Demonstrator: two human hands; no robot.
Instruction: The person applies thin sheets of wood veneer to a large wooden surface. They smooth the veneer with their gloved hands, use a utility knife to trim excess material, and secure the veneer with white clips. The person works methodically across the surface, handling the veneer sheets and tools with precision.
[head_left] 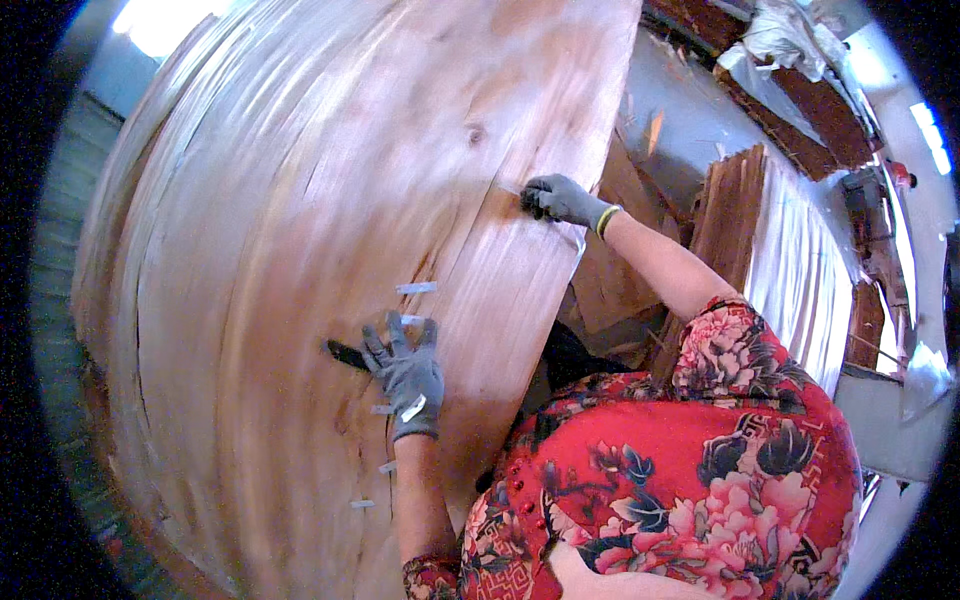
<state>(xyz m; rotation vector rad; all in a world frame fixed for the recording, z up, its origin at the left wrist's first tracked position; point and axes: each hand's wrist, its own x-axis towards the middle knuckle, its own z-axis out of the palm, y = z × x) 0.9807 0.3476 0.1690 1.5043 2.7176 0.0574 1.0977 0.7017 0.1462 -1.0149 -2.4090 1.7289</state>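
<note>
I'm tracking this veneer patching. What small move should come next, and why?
Probably press the next tape strip across the crack above the left hand. Tape strips already cross the split in the veneer sheet near that hand, while the right hand grips the sheet's edge higher up.

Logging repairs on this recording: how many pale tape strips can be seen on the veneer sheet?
5, perhaps more under the gloves. On the veneer sheet: one strip above the left hand, one at its fingertips, one beside its wrist, then two lower.
</note>
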